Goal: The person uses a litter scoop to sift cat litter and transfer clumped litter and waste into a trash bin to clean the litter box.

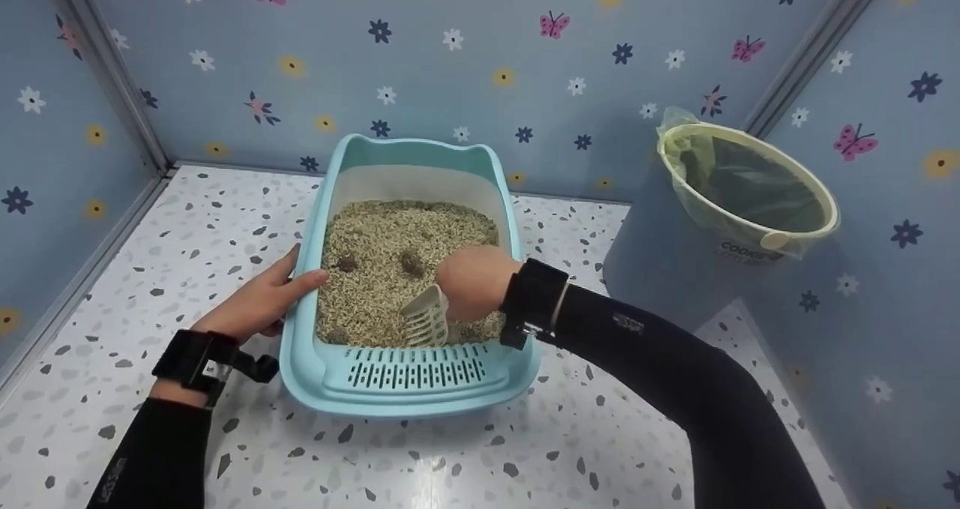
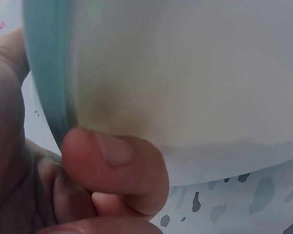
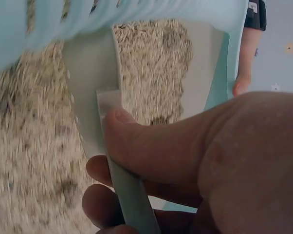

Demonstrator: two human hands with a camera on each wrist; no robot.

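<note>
Head view shows one litter box (image 1: 300, 336) with a single bed of pellet litter (image 1: 367, 299) inside, and what looks like scooping is the step in hand. One slotted litter scoop (image 3: 92, 83) is at the near end of the litter box, just beside its slotted front step (image 1: 416, 368); in the right wrist view its flat face stands steeply against the pellets. The right hand (image 1: 474, 280) is over the near right part of the litter box, closed firmly round the scoop handle (image 3: 129, 195) with the thumb along the top. The left hand (image 1: 259, 299) grips the left wall of the litter box, thumb over the rim and fingers bent against the outside.

Two dark clumps (image 1: 412, 263) show plainly in the litter box, one near its middle and one by its left wall; darker patches toward its near corners are too unclear to count. Whether the scoop bears anything cannot be told. The next move seems to call for sliding the scoop under a clump and lifting it level, while the left hand steadies the litter box. One bin (image 1: 652, 254), lined with one translucent bag (image 1: 701, 202), stands to the right of the litter box.
</note>
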